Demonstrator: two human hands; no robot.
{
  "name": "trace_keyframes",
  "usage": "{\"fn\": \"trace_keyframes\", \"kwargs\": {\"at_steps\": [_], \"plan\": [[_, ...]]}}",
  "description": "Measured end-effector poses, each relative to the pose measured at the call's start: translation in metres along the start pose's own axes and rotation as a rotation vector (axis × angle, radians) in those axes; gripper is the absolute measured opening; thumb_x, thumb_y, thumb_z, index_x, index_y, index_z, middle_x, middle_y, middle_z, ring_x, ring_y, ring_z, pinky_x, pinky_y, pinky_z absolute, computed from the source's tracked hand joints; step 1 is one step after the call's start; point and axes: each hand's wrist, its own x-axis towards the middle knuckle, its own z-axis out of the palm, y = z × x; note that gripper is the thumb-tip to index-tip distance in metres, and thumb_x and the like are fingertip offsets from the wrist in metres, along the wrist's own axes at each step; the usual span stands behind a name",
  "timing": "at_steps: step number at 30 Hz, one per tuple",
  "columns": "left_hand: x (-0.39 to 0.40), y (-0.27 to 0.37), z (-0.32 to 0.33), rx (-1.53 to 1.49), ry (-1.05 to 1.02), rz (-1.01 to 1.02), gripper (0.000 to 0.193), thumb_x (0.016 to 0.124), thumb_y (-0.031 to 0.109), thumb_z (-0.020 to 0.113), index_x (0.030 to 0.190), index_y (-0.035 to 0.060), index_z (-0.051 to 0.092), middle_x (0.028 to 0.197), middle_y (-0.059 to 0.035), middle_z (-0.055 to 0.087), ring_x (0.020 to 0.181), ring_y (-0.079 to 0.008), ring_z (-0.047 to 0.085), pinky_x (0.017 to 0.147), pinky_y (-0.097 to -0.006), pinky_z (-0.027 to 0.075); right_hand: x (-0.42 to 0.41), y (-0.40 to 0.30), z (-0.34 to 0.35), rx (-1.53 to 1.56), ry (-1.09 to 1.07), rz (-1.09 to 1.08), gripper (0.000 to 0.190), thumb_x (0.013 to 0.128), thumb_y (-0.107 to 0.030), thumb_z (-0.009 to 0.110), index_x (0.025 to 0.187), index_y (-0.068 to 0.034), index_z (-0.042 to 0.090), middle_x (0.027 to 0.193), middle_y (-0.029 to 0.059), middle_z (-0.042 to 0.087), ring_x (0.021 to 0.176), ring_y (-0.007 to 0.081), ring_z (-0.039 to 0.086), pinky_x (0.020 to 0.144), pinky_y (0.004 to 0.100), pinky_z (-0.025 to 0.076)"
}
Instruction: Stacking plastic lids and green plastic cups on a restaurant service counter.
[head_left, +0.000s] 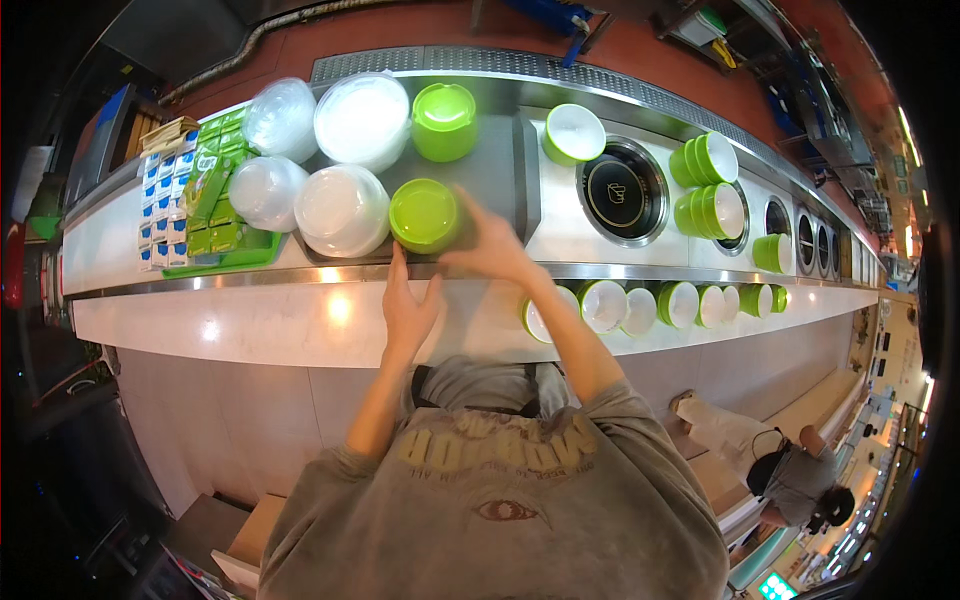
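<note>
An upside-down lime-green bowl (424, 214), perhaps the top of a stack, sits near the front edge of the grey tray surface (491, 180). My right hand (491, 238) curves around its right side, fingers and thumb apart, slightly blurred. At its near left edge, my left hand (411, 304) reaches up with the fingertips at the bowl's rim; whether they press on it I cannot tell. Behind it stands another inverted green stack (445, 124). Just left are stacks of translucent plastic bowls (341, 210) and a large stack of white lids or bowls (362, 120).
Green tissue packs (217, 187) and blue-and-white boxes (161, 214) fill a green tray (262, 255) at left. Round black cooktops (622, 191) are set into the counter at right. White-lined green bowls (602, 306) line the lower ledge. A person (799, 476) stands at far right.
</note>
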Motion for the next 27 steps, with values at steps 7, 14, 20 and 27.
{"fn": "trace_keyframes", "kwargs": {"at_steps": [7, 14, 20, 27], "plan": [[-0.012, 0.024, -0.022, -0.009, 0.085, 0.042, 0.041, 0.089, 0.006, 0.064, 0.13, 0.0037, 0.06, 0.12, -0.0156, 0.063, 0.108, -0.0283, 0.063, 0.091, -0.0367, 0.051, 0.014, 0.07, -0.102, 0.656, 0.959, 0.696, 0.06, 0.094, -0.022, 0.067, 0.143, -0.002, 0.038, 0.09, 0.0196, 0.072, 0.065, 0.025, 0.072, 0.056, 0.0319, 0.058], [-0.012, 0.043, -0.016, -0.11, -0.048, 0.033, 0.019, 0.091, 0.003, 0.061, 0.106, 0.0018, 0.072, 0.094, -0.0125, 0.071, 0.085, -0.0226, 0.069, 0.079, -0.032, 0.054, 0.037, 0.136, -0.136, 0.919, 0.8, 0.707, 0.059, 0.095, -0.009, 0.053, 0.147, -0.004, 0.026, 0.118, 0.0276, 0.059, 0.094, 0.0385, 0.069, 0.077, 0.0441, 0.065], [-0.013, 0.055, -0.009, -0.176, -0.131, 0.077, 0.016, 0.091, 0.004, 0.061, 0.103, 0.0009, 0.072, 0.091, -0.011, 0.072, 0.078, -0.0195, 0.068, 0.074, -0.0292, 0.053, 0.038, 0.06, -0.113, 1.171, 0.841, 0.307, 0.072, 0.086, 0.015, 0.037, 0.151, -0.011, 0.019, 0.145, 0.0231, 0.034, 0.126, 0.0455, 0.052, 0.102, 0.0531, 0.056], [-0.008, 0.06, 0.009, -0.228, -0.122, -0.018, 0.016, 0.092, 0.005, 0.062, 0.104, 0.0024, 0.073, 0.091, -0.01, 0.073, 0.076, -0.0161, 0.068, 0.069, -0.0274, 0.053, 0.034, 0.015, -0.137, 1.474, 0.588, -0.059, 0.082, 0.075, 0.021, 0.038, 0.149, -0.008, 0.019, 0.148, 0.0248, 0.032, 0.132, 0.0463, 0.047, 0.111, 0.0459, 0.05]]}}
